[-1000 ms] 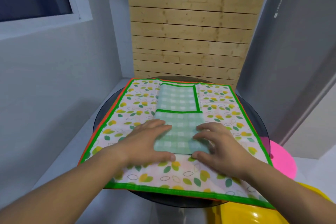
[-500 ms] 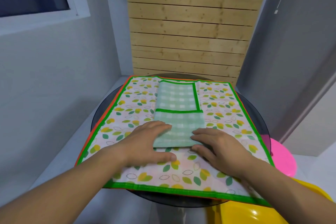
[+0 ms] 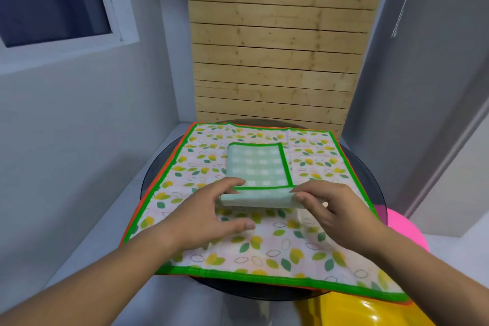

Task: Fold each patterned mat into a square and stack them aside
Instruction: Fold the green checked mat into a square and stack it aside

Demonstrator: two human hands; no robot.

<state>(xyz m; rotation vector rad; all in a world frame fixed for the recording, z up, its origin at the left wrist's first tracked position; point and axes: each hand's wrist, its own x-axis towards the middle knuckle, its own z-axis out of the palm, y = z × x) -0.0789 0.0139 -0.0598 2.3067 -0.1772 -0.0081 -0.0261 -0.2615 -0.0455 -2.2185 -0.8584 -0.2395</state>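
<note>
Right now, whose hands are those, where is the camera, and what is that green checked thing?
There is no machine here, just a person. The picture comes from a camera worn on their head, looking forward and down, so you see their arms the way they do. On a round dark table lies a big leaf-patterned mat, spread flat. On top of it sits a green checked mat, already folded into a small square. The left hand and the right hand each hold a near corner of that folded mat, and its near edge looks slightly raised. Behind the table is a wall of wooden planks.
</note>
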